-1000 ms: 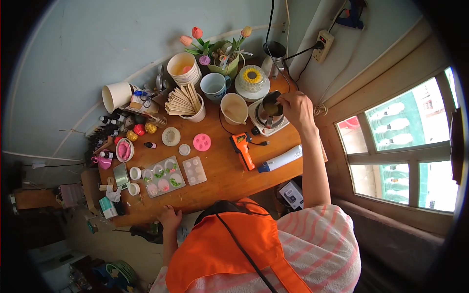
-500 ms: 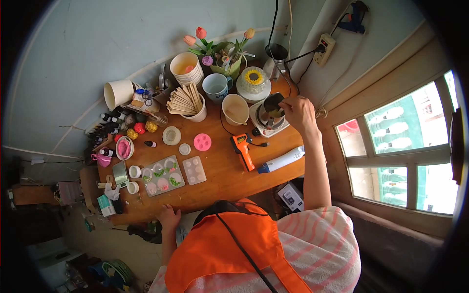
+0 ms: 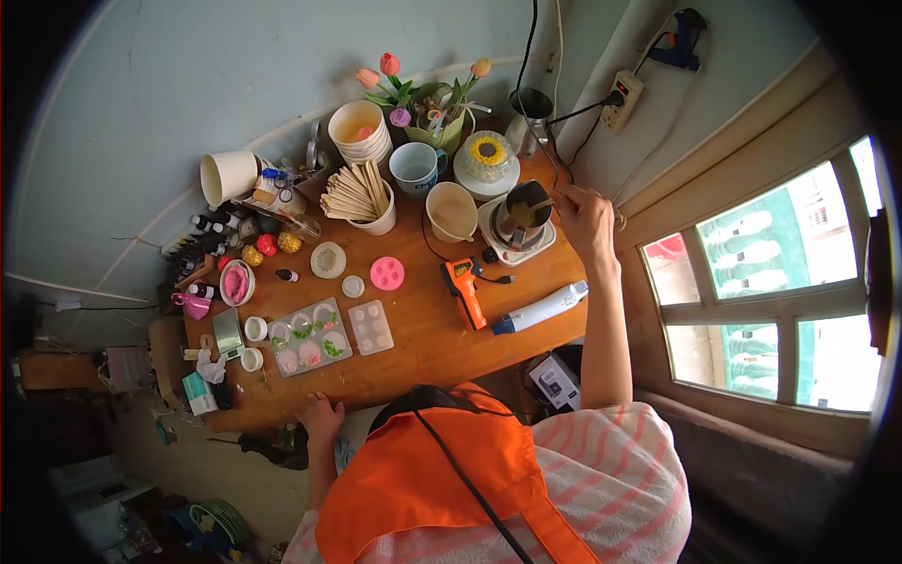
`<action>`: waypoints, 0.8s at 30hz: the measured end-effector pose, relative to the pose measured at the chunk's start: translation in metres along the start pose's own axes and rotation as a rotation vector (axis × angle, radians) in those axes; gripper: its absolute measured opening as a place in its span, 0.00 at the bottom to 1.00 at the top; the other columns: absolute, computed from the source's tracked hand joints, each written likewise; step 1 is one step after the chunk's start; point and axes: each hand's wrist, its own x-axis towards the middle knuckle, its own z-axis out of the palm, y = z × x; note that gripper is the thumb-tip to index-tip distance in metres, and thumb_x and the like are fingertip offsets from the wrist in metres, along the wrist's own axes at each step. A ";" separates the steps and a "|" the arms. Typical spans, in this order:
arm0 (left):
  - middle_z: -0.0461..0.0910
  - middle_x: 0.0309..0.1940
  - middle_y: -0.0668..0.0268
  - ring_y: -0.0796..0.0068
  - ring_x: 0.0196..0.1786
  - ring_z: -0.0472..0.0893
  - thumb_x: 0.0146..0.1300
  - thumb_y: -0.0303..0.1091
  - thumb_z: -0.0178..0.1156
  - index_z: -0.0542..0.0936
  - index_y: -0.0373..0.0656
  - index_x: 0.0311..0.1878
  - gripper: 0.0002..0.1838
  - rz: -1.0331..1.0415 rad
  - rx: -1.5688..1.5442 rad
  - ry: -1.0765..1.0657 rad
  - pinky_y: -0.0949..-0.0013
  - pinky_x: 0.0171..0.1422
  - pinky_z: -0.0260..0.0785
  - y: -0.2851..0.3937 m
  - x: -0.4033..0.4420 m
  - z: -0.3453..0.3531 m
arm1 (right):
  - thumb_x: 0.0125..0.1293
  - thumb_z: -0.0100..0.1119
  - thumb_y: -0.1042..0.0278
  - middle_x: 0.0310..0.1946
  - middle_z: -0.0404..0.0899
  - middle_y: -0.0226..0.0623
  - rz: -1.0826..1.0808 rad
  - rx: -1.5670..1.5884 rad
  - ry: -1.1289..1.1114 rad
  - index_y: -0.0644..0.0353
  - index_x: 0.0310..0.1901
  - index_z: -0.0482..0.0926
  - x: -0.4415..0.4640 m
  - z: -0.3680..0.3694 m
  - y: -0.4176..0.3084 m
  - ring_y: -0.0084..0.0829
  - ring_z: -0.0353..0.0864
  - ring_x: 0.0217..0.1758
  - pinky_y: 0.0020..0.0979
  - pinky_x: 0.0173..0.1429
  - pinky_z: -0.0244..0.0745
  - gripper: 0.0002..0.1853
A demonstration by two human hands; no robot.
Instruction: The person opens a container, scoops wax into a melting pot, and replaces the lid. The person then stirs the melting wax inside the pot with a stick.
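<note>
My right hand [image 3: 586, 218] is closed in a pinch to the right of a metal pitcher [image 3: 522, 235]. A thin wooden stick [image 3: 539, 204] runs from its fingertips to the pitcher's mouth. Some yellowish stuff shows inside the pitcher, which stands on a small white hot plate [image 3: 537, 250]. My left hand [image 3: 321, 416] rests at the table's front edge, fingers apart and holding nothing. Nearest to it is a clear mold [image 3: 312, 365] with green and pink pieces in its hollows.
An orange infrared thermometer [image 3: 464, 293] and a white-and-blue tool [image 3: 540, 308] lie in front of the hot plate. A paper cup [image 3: 452, 212], a cup of wooden sticks [image 3: 378, 222] and a blue mug [image 3: 415, 169] stand behind. A pink mold [image 3: 387, 274] lies mid-table.
My right hand has shifted a little to the right, away from the pitcher's mouth, and the stick now shows across its rim. My left hand stays at the table edge.
</note>
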 end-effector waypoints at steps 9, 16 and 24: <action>0.61 0.74 0.44 0.45 0.67 0.73 0.65 0.56 0.54 0.64 0.34 0.72 0.41 0.004 -0.008 -0.067 0.29 0.74 0.49 0.000 0.000 -0.004 | 0.60 0.66 0.68 0.24 0.82 0.43 0.013 -0.048 -0.091 0.58 0.36 0.88 -0.005 0.004 -0.006 0.44 0.82 0.33 0.39 0.39 0.77 0.06; 0.61 0.74 0.44 0.45 0.68 0.72 0.65 0.56 0.54 0.64 0.34 0.72 0.41 -0.001 -0.012 -0.068 0.29 0.74 0.48 0.003 -0.001 -0.008 | 0.59 0.65 0.74 0.25 0.83 0.41 -0.055 0.147 -0.083 0.58 0.38 0.88 -0.001 0.027 0.006 0.41 0.82 0.32 0.36 0.40 0.77 0.06; 0.61 0.74 0.44 0.46 0.67 0.73 0.65 0.55 0.54 0.64 0.34 0.72 0.40 -0.007 -0.014 -0.075 0.29 0.74 0.48 0.003 -0.001 -0.008 | 0.60 0.65 0.73 0.25 0.82 0.40 -0.064 0.011 -0.120 0.59 0.37 0.88 0.002 0.009 -0.006 0.41 0.81 0.31 0.37 0.39 0.76 0.05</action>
